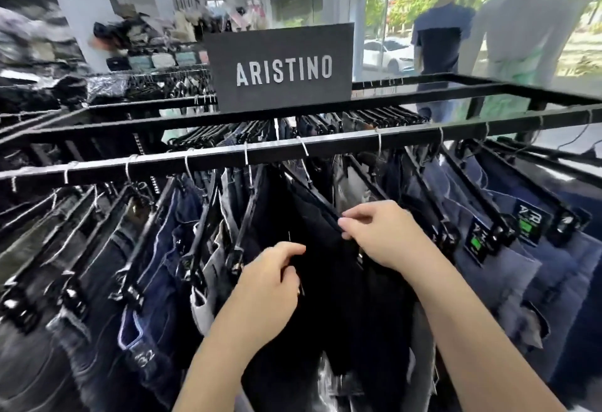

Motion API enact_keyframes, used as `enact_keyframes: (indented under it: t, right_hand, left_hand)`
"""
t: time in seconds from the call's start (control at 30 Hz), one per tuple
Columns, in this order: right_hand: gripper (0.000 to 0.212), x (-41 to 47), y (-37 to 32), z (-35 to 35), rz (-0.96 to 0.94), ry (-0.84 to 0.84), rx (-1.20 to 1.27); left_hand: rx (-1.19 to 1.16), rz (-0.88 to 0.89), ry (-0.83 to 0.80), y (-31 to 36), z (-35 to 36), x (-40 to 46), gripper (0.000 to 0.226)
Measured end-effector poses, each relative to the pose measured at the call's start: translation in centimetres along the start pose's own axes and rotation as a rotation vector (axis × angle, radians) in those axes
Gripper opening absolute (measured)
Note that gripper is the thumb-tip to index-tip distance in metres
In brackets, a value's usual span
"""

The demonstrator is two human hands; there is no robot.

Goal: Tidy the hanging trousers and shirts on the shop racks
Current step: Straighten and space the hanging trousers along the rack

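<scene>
black trousers (322, 249) gripped by left hand (267, 284), right hand (378, 236) pinching waistband edge; neighbours packed tight

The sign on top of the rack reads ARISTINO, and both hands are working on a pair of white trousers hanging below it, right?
Not quite. The head view shows the trousers are black, not white. The sign does read ARISTINO, and both the left hand and right hand grip them.
</scene>
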State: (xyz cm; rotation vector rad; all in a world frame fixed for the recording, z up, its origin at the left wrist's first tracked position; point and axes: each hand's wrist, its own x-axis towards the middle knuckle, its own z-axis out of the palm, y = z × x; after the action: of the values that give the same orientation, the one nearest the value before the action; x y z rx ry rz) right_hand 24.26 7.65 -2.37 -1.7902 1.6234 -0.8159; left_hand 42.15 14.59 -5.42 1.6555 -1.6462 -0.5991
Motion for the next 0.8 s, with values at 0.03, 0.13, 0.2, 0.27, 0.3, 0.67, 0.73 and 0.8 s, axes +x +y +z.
enact_keyframes:
  t: [0.03,0.13,0.2,0.27,0.3,0.67,0.73,0.8]
  right_hand:
    - [0.017,-0.1,0.0,-0.4,0.001,0.018,-0.029]
    - [0.021,0.0,0.0,-1.1,0.013,0.118,-0.136]
    - [0.023,-0.1,0.0,-1.0,0.044,0.161,-0.167]
    - [0.024,-0.3,-0.2,-0.5,0.093,0.184,-0.183]
    - [0.025,-0.4,-0.5,-0.2,0.11,0.192,-0.191]
    - [0.024,1.3,-5.3,1.7,0.111,0.37,-0.392]
    - [0.024,2.6,-5.6,1.7,0.111,0.378,-0.412]
    - [0.024,3.2,-5.2,2.2,0.136,0.334,-0.434]
  left_hand:
    - [0.004,-0.025,0.02,0.0,-0.8,0.1,0.038]
    - [-0.071,-0.066,0.09,-0.1,-2.5,0.2,0.039]
    - [-0.147,-0.044,0.064,-0.4,-2.7,-0.1,0.042]
    - [-0.254,-0.028,0.016,-1.0,-3.0,-0.6,0.047]
    - [-0.304,-0.017,-0.017,-1.3,-3.1,-0.7,0.048]
    - [-0.434,0.027,-0.185,-1.5,-4.7,-0.3,0.047]
    - [-0.41,0.044,-0.195,-1.4,-4.3,0.0,0.049]
    - [-0.35,0.072,-0.207,-1.3,-4.0,-0.1,0.051]
